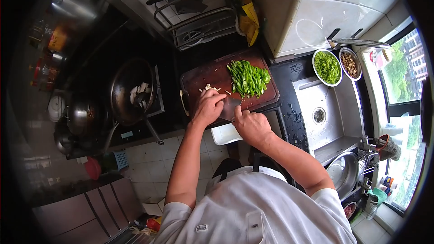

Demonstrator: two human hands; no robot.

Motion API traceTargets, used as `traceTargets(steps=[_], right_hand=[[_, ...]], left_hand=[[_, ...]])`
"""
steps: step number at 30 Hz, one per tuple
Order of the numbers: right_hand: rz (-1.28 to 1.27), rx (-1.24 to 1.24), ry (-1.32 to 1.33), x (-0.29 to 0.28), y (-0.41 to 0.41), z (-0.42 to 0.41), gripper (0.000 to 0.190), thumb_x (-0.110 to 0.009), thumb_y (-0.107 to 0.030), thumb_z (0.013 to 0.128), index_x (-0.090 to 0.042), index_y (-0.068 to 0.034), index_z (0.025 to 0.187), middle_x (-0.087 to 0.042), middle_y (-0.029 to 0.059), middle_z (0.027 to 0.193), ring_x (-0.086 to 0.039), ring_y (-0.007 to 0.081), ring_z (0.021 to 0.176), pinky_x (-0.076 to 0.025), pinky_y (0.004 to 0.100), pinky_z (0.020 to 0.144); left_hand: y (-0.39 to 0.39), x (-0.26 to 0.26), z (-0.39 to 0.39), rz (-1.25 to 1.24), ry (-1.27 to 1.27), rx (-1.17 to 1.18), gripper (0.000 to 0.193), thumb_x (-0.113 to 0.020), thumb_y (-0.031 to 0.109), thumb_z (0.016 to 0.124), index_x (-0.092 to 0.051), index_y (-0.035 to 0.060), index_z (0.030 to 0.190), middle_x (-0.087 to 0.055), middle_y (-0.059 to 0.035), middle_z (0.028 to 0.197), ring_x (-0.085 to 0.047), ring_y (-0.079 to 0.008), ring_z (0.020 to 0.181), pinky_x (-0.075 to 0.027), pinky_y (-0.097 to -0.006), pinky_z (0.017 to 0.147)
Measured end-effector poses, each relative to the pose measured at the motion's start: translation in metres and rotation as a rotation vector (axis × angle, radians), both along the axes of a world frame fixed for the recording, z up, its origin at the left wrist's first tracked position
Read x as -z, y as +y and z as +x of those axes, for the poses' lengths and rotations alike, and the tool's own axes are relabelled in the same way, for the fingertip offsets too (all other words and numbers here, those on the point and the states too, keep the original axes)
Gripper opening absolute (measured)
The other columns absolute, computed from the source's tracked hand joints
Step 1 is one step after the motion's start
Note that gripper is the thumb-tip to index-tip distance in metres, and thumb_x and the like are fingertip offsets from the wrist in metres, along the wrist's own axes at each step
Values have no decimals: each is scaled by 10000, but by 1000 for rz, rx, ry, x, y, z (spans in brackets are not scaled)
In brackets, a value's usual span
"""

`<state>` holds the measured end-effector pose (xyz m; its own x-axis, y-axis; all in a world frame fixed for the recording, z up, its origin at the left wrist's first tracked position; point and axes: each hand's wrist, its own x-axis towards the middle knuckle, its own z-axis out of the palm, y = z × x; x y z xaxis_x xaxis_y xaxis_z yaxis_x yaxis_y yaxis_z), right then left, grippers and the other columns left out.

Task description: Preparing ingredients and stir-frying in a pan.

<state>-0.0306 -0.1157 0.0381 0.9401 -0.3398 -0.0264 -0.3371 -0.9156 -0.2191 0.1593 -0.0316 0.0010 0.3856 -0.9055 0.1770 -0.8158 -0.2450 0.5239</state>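
My right hand (252,125) grips a broad-bladed kitchen cleaver (231,107), its fingers wrapped where the handle meets the blade. Beside it, my left hand (208,106) is low over the cutting board, thumb and fingertips against the far left side of the blade. Whether something is pinched under those fingers is hidden. Small pale slices, perhaps garlic (212,87), lie just beyond the left fingertips. A heap of sliced green peppers (250,78) covers the far right part of the dark red-brown cutting board (217,66).
Left of the board, a wok (132,91) on the stove holds pale pieces and a ladle. A steel sink (320,115) lies right, with bowls of chopped greens (327,67) and brown pieces (350,64) behind it. A white tray (226,134) is below the counter edge.
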Motion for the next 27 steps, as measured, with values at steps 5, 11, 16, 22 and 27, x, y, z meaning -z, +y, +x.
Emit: traceTargets(steps=[5, 11, 16, 22, 27], right_hand=[[44, 14, 11, -5, -3, -7, 396, -540, -190, 878, -522, 77, 1169, -661, 134, 724, -684, 245, 610, -538, 344, 522], [294, 151, 63, -26, -4, -25, 370, -565, -289, 909, -530, 45, 1065, -665, 175, 742, -679, 336, 662, -548, 424, 600], [460, 336, 21, -17, 6, -37, 352, -538, -307, 932, -526, 36, 1012, -660, 233, 751, -664, 406, 700, -537, 491, 641], [677, 417, -22, 17, 15, -26, 348, -495, -301, 957, -564, 31, 1035, -648, 289, 804, -639, 463, 770, -513, 530, 712], [840, 461, -109, 26, 20, -10, 357, -469, -307, 992, -598, 6, 1107, -673, 233, 855, -657, 414, 858, -509, 450, 774]], left_hand=[[3, -4, 1, 272, -229, -161, 271, -561, 215, 845, -718, 86, 1024, -596, -91, 1064, -525, -288, 1022, -415, -423, 898], [13, 4, 16, 149, -298, -330, 229, -558, 188, 862, -701, 69, 994, -608, -97, 1031, -538, -302, 1008, -427, -427, 880], [21, 36, 18, 23, 83, -664, 248, -594, 136, 869, -681, 4, 1061, -677, -152, 988, -660, -309, 896, -521, -380, 788], [19, 68, 7, 45, 434, -787, 432, -631, 118, 842, -576, -10, 1251, -686, -149, 1022, -664, -249, 924, -517, -345, 835], [20, 45, -22, -41, 458, -830, 320, -633, 113, 850, -619, 5, 1152, -690, -128, 985, -665, -228, 893, -520, -340, 809]])
